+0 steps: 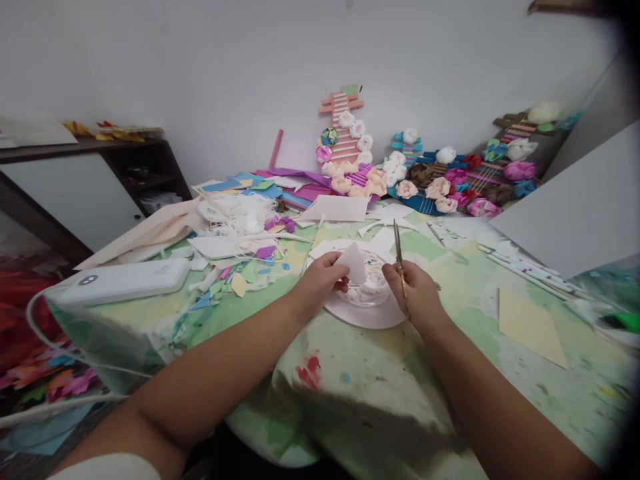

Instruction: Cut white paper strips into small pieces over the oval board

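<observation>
One power bank [127, 281], white, near the left edge of the table [355, 353]. To the right of it, many small coloured scraps [217, 290], and behind these, toward the back edge, a loose heap of white string [237, 215]. Next, the left hand [321, 279], with a small white paper [354, 262] pinched between thumb and fingers, raised over the disc [367, 315]. The disc itself white, near the middle of the front edge, with white pieces inside its ring; between paper and disc, contact or small gap, not possible to tell.

At the disc's right side, the right hand [417, 293], closed around the handle of the scissors [399, 250], blades upward and toward the back edge, apart from the paper. Fingers inside the loops or not, impossible to tell. Farther right, a yellow sheet [533, 327], lying flat, nearer to the right edge.

By judgement, step in hand: handling of the paper, with scissors kept ready, no cutting at this moment. For any cut, need of a steady left pinch, a free paper edge turned toward the blades, and left fingertips well away from the cutting line.
</observation>
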The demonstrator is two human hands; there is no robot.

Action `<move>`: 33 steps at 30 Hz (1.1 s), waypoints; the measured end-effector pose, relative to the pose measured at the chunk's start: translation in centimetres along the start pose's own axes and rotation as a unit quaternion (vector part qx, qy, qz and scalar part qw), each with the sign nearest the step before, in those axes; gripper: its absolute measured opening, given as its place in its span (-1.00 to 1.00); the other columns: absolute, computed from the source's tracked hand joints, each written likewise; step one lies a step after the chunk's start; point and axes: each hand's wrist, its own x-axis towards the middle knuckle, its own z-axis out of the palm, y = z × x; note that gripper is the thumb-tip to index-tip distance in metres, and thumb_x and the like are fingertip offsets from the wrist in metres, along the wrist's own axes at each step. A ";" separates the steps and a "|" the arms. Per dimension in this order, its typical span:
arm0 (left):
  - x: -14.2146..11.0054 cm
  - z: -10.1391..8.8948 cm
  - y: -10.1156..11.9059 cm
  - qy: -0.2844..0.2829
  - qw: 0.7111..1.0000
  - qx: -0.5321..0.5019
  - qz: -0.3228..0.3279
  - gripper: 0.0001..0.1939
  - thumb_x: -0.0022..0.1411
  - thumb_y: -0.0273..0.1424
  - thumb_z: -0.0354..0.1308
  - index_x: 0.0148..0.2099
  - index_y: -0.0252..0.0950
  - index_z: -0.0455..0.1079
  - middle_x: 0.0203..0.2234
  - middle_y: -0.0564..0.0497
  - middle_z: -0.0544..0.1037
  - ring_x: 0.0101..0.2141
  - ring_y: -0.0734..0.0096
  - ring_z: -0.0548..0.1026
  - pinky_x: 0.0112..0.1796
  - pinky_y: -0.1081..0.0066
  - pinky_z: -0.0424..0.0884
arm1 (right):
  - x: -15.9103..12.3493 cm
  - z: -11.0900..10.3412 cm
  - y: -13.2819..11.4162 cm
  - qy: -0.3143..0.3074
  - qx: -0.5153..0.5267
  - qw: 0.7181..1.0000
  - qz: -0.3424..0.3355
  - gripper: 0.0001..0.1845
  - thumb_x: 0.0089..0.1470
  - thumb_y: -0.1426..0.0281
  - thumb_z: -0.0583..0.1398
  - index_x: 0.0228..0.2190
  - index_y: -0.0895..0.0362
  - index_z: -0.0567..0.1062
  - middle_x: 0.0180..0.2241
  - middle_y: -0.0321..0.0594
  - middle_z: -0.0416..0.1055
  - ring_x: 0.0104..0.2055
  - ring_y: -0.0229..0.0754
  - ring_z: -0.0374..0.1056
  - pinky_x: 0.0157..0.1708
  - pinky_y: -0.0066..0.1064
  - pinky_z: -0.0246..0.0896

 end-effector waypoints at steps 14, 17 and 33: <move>0.0 -0.1 0.0 -0.005 0.995 0.067 0.071 -0.87 -0.13 -0.42 0.10 -0.47 -0.35 0.23 -0.64 0.13 0.30 -0.57 0.61 0.29 -0.51 0.55 0.19 | -0.3 0.6 -1.0 -0.034 -0.090 0.992 -0.077 -0.60 -0.12 0.04 -0.02 -0.64 0.12 0.23 -0.69 -0.35 0.15 -0.62 -0.31 0.04 -0.63 -0.49 -0.16; -0.2 0.0 -0.1 -0.004 0.998 0.038 0.058 -0.87 -0.15 -0.48 0.08 -0.48 -0.33 0.17 -0.63 0.14 0.32 -0.57 0.59 0.31 -0.50 0.53 0.22 | -0.3 0.8 -0.8 -0.034 -0.104 0.990 -0.083 -0.60 -0.11 0.04 -0.03 -0.63 0.12 0.22 -0.68 -0.34 0.15 -0.61 -0.31 0.04 -0.62 -0.48 -0.18; -0.9 0.1 1.0 -0.021 0.995 -0.082 0.047 -0.78 -0.06 -0.41 0.14 -0.30 -0.37 0.31 -0.47 0.04 0.40 -0.51 0.58 0.38 -0.40 0.47 0.33 | -0.5 0.7 -1.1 -0.075 -0.119 0.982 -0.126 -0.65 -0.09 0.09 -0.02 -0.62 0.12 0.15 -0.64 -0.32 0.17 -0.59 -0.30 0.06 -0.61 -0.50 -0.13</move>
